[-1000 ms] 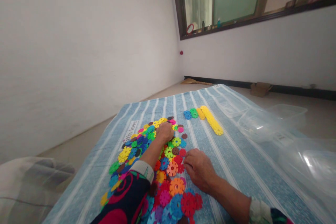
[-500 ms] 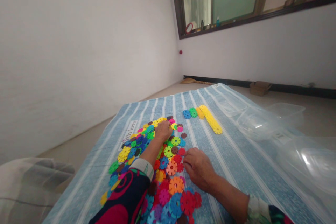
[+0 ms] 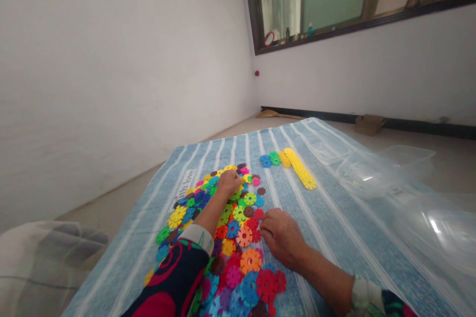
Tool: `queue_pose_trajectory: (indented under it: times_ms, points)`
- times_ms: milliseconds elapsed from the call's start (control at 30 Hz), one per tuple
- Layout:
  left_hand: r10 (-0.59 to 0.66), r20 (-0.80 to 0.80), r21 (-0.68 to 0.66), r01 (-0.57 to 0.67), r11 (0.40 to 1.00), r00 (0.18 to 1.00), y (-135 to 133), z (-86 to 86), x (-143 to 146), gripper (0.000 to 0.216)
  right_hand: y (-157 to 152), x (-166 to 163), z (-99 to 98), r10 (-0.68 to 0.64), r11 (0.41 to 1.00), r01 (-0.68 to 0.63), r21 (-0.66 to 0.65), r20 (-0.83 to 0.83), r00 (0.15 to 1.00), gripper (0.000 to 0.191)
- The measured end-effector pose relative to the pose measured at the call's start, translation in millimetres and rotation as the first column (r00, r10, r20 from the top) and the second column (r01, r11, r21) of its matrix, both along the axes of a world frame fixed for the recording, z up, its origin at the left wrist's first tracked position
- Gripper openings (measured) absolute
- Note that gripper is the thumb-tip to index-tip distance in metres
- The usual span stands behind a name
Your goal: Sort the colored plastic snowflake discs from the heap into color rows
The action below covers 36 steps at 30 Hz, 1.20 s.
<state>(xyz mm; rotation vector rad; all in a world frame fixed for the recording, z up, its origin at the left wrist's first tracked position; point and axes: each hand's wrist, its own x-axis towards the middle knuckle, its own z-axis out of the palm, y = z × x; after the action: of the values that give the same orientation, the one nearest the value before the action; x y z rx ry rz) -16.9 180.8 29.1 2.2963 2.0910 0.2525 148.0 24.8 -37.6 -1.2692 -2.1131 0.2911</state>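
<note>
A heap of flat, toothed plastic discs in many colours [image 3: 238, 237] lies on a blue striped cloth [image 3: 327, 228]. My left hand [image 3: 228, 183] reaches to the far end of the heap, fingers curled down onto yellow discs; what it grips is hidden. My right hand [image 3: 282, 237] rests at the heap's right edge, fingers curled beside red discs. Beyond the heap a row of joined yellow discs [image 3: 300, 171] lies with a green disc [image 3: 275, 159] and a blue disc [image 3: 265, 161] at its far end.
Clear plastic bags and a clear tub [image 3: 375, 173] sit on the cloth's right side. A white wall runs along the left, a window ledge with small bottles [image 3: 297, 34] is at the back. A pale bundle [image 3: 40, 262] lies at lower left.
My left hand has shifted slightly left and farther along the heap's far end. The right hand has stayed almost still.
</note>
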Motion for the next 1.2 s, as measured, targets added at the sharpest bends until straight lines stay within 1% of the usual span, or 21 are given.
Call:
queue_pose_trajectory:
  times_ms: [267,367,467,600,833,1000,1200]
  points:
    - [0.0,0.111,0.043,-0.005,0.999,0.994,-3.8,8.8,-17.4,0.018,-0.1,-0.3,1.6,-0.005,1.0,0.005,0.015,-0.01,1.0,0.015]
    - [-0.023,0.161,0.061,0.013,0.998,0.987,-5.7,11.2,-20.3,0.016,-0.3,-0.6,1.9,-0.005,1.0,0.005,0.022,-0.01,1.0,0.014]
    - [-0.074,0.211,0.083,0.057,0.995,0.975,-6.4,11.6,-14.9,0.015,-0.3,-1.7,2.8,-0.007,1.0,0.007,0.022,-0.007,1.0,0.012]
    - [-0.169,0.261,0.092,0.15,0.984,0.95,-4.0,8.8,8.7,0.014,0.2,-2.9,3.9,-0.016,1.0,0.016,0.02,0.006,1.0,0.013]
    - [-0.287,0.277,0.05,0.285,0.957,0.917,10.8,-0.9,79.3,0.012,0.8,-4.5,3.8,-0.028,0.999,0.028,0.024,0.015,0.999,0.013]
    - [-0.287,0.245,0.014,0.293,0.956,0.926,28.6,-8.9,119.9,0.015,-0.8,-5.2,4.2,-0.018,1.0,0.018,0.016,-0.007,1.0,0.011]
    - [-0.272,0.19,-0.018,0.28,0.96,0.943,46.3,-14.9,142.3,0.016,1.0,-6.1,0.3,-0.033,0.999,0.033,0.007,-0.011,0.999,0.009]
